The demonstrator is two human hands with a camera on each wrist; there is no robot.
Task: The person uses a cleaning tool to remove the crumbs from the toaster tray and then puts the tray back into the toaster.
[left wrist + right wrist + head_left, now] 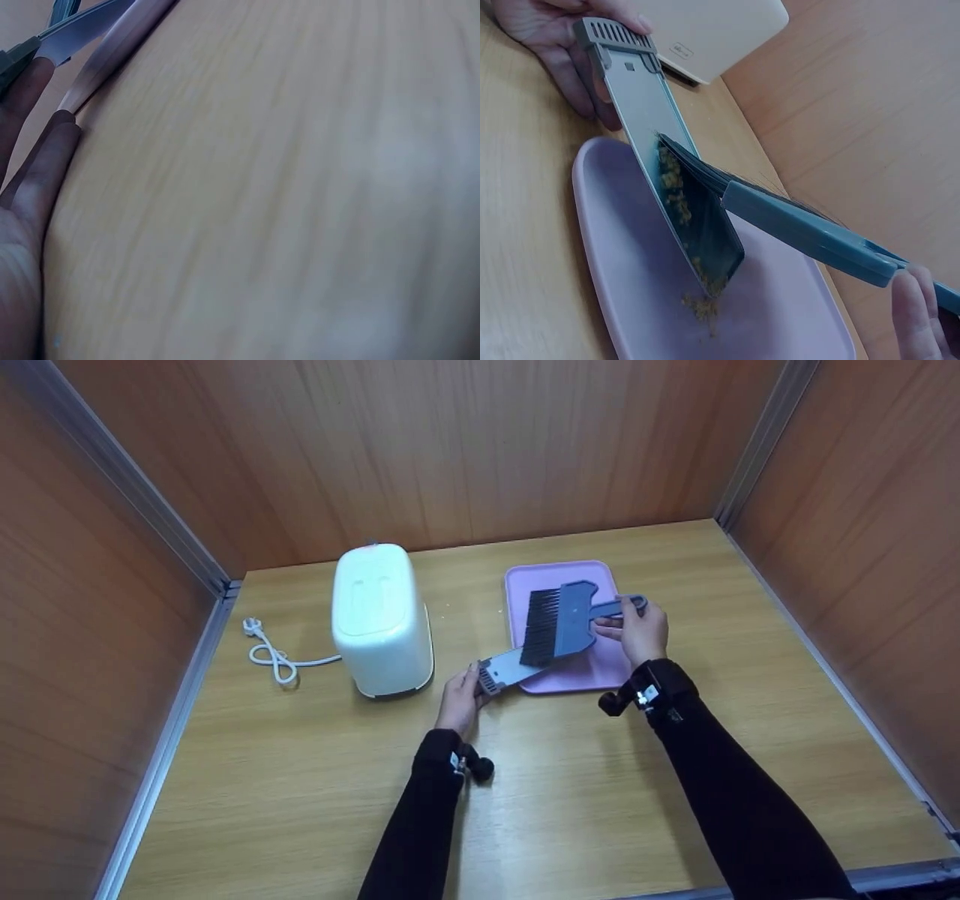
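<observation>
My left hand [459, 701] grips the grey slotted end of a long, flat metal crumb tray [626, 90], which slopes down over a purple tray [574, 679]. Around the handle of a blue hand brush [576, 619] curl the fingers of my right hand [645, 634]. The brush's dark bristles [540, 626] touch the crumb tray's surface. In the right wrist view, yellow-brown crumbs [675, 191] lie along the crumb tray by the bristles, and more crumbs [701, 307] are on the purple tray below its lower end. The left wrist view catches only part of the left hand [34, 180].
To the left stands a white toaster [379, 615] with a closed top. Its white cord and plug [274, 656] lie on the wooden table [300, 780] beside it. Wood-grain panels [465, 450] enclose the back and both sides. A few small specks lie between toaster and purple tray.
</observation>
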